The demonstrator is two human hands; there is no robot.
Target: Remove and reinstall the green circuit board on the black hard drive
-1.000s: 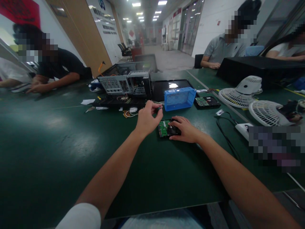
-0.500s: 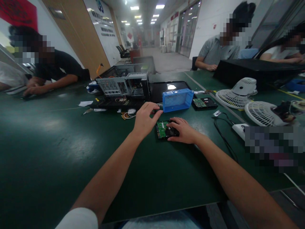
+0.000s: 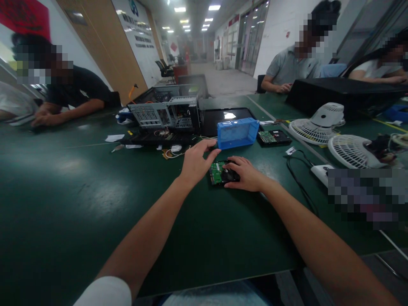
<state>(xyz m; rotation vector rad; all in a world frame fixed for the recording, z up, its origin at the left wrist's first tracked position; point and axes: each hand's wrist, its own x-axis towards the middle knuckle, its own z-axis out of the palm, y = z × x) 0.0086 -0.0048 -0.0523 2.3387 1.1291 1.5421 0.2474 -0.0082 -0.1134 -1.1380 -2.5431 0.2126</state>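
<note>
A hard drive point(image 3: 217, 171) lies circuit-board side up on the green table point(image 3: 79, 191). My right hand point(image 3: 244, 173) rests on its right half, fingers curled over it and pressing it down. My left hand point(image 3: 196, 160) is at the drive's far left corner, thumb and forefinger pinched together near the drive's edge; what they pinch is too small to make out. A blue plastic bin point(image 3: 237, 132) stands just beyond both hands.
An open computer case point(image 3: 168, 111) and a black panel point(image 3: 228, 117) lie behind the bin. A second drive point(image 3: 274, 137), two white fans point(image 3: 318, 123), a black cable point(image 3: 299, 170) and a white power strip point(image 3: 321, 172) are to the right. Other people sit at the far left and far right.
My left hand has come down from a raised pinch to the drive's far left corner. My right hand has stayed on the drive.
</note>
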